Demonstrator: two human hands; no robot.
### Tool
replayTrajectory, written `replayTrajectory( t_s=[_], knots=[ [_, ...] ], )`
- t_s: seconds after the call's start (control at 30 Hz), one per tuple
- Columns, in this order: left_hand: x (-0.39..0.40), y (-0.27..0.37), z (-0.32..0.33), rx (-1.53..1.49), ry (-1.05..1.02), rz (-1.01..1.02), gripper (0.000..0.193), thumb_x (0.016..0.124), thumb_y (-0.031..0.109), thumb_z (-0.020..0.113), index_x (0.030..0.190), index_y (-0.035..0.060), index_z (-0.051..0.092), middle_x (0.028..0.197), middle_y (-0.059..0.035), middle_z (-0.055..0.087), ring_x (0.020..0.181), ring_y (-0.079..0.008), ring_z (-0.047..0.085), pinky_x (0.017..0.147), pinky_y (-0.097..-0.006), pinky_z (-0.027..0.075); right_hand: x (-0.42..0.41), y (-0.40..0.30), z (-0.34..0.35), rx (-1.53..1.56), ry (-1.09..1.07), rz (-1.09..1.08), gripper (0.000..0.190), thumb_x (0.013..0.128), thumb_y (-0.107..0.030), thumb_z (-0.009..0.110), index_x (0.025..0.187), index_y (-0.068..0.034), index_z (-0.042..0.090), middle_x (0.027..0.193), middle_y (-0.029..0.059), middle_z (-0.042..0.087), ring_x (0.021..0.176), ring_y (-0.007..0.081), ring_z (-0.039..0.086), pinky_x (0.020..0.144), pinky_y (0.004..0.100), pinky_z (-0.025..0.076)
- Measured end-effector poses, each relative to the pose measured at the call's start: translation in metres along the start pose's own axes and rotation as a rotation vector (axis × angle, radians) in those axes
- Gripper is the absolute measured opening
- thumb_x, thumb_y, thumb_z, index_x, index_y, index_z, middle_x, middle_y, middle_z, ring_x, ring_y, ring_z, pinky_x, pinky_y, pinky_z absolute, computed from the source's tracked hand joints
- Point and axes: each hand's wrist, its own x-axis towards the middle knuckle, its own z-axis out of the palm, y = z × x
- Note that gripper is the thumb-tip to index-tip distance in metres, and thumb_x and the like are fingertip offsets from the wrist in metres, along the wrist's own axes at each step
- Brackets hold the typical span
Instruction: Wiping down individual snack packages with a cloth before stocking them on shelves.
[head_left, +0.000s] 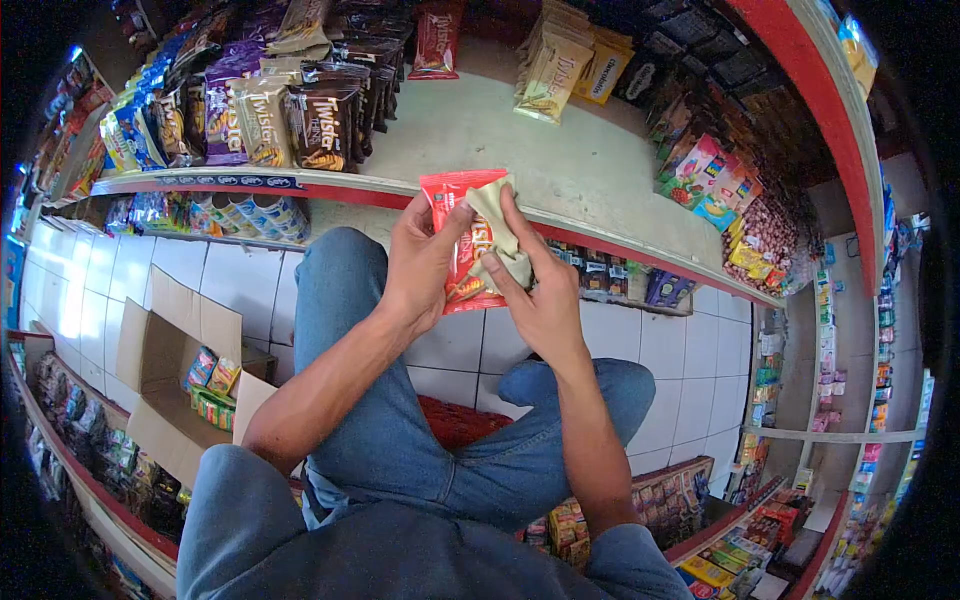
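A red Twister snack packet (459, 279) is held up in front of the shelf edge, between both hands. My left hand (420, 274) grips its left side, with the thumb across the front. A pale greenish cloth (491, 206) lies over the packet's right part, and my right hand (546, 289) presses it against the wrapper with thumb and fingers. The cloth hides part of the packet's front. Beyond the hands, another red packet (436, 41) stands at the back of the pale shelf (465, 127).
Brown Twister packets (324, 127) stand in rows at the shelf's left. Cream packets (553, 71) stand right of centre, with small sachets (705, 176) farther right. An open cardboard box (161, 352) holding several small packs sits on the white tiled floor (236, 274), left of my knee.
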Motion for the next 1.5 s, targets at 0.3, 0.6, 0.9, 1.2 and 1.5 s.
replayTrajectory(
  t_s=[0.3,0.6,0.9,1.2,1.5],
  knots=[
    [0.014,0.021,-0.021,-0.063,0.113,0.011,0.026,0.104,0.028,0.059,0.116,0.0051,0.060,0.098,-0.0065,0.070,0.081,-0.0155,0.071,0.071,-0.0322,0.062,-0.001,-0.004,-0.026,0.081,-0.210,-0.010,0.042,0.081,0.004,0.077,0.121,-0.005,0.073,0.115,0.0123,0.075,0.105,0.0168,0.070,0.091,0.0292,0.053],
    [0.014,0.006,-0.014,-0.133,0.163,-0.100,0.042,0.104,0.037,0.058,0.130,0.0080,0.045,0.106,-0.0077,0.066,0.093,-0.0143,0.069,0.079,-0.0309,0.060,-0.002,-0.007,0.005,0.123,0.034,-0.136,0.060,0.071,-0.006,0.087,0.128,-0.006,0.066,0.123,0.0105,0.068,0.107,0.0168,0.065,0.093,0.0300,0.051],
    [-0.006,0.021,0.000,0.035,0.121,-0.278,0.080,0.100,0.074,0.026,0.130,0.0071,0.058,0.123,-0.0089,0.064,0.107,-0.0186,0.065,0.090,-0.0353,0.055,-0.003,-0.007,0.014,-0.095,-0.061,-0.395,0.060,0.070,-0.003,0.085,0.128,-0.006,0.066,0.126,0.0156,0.065,0.108,0.0336,0.065,0.094,0.0401,0.053],
    [-0.009,0.020,0.009,0.241,0.012,-0.340,0.065,0.107,0.060,0.028,0.116,0.0067,0.064,0.083,-0.0035,0.065,0.066,-0.0115,0.061,0.061,-0.0296,0.053,-0.001,-0.014,-0.008,0.323,0.318,-0.075,0.044,0.090,-0.018,0.072,0.128,0.001,0.064,0.126,0.0147,0.068,0.113,0.0235,0.065,0.097,0.0346,0.051],
    [-0.017,-0.005,-0.001,0.532,-0.193,-0.187,0.049,0.111,0.035,0.027,0.139,0.0018,0.049,0.120,-0.0118,0.063,0.104,-0.0176,0.066,0.088,-0.0312,0.054,0.002,-0.011,-0.012,-0.382,0.117,-0.316,0.055,0.071,-0.006,0.082,0.125,-0.010,0.071,0.127,0.0114,0.069,0.118,0.0322,0.060,0.100,0.0414,0.049]
  ],
)
